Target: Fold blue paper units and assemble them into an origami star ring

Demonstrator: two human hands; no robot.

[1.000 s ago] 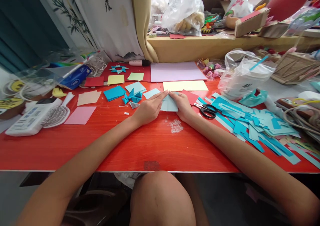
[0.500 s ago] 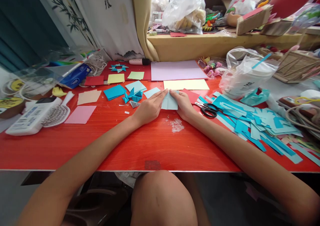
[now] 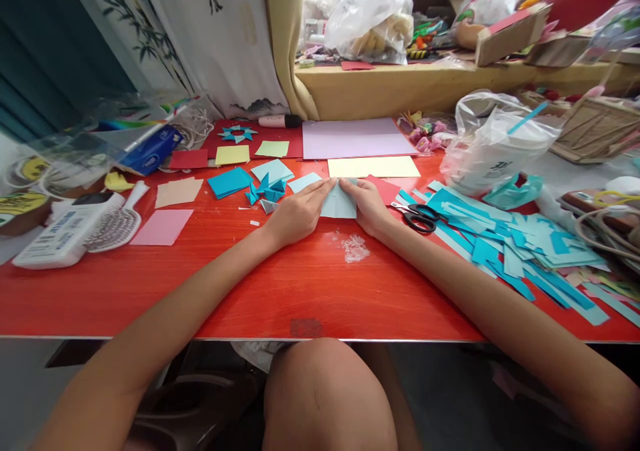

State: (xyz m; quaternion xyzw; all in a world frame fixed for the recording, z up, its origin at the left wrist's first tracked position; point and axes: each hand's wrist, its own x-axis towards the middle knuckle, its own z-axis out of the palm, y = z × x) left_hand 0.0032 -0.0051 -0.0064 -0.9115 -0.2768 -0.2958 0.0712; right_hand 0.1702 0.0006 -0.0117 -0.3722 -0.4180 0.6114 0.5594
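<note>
A bare knee (image 3: 327,398) is closest, on the near side of the pale blue paper (image 3: 340,201) and below the edge of the red table (image 3: 250,291). Both arms reach forward and slant inward, like an upside-down V with the paper at its tip. A patch of clear bits (image 3: 355,248) is on the table, just nearer than the paper.

The left hand (image 3: 297,212) is on the paper's left side, its back facing up. Its fingers are close together and nearly straight, and they hold the paper near its top edge. The right hand (image 3: 369,206) is on the paper's right side, with its thumb stretched toward that same edge. It grips the paper too, but its other fingers are mostly hidden. The two hands' tips almost meet. The paper has crease lines.

Black scissors (image 3: 419,219) lie right of the paper, and a pile of blue strips (image 3: 520,244) is farther right. Folded blue pieces (image 3: 270,188) sit left of it. Beyond the paper are a pale yellow strip (image 3: 374,167) and then a light purple sheet (image 3: 357,139).
</note>
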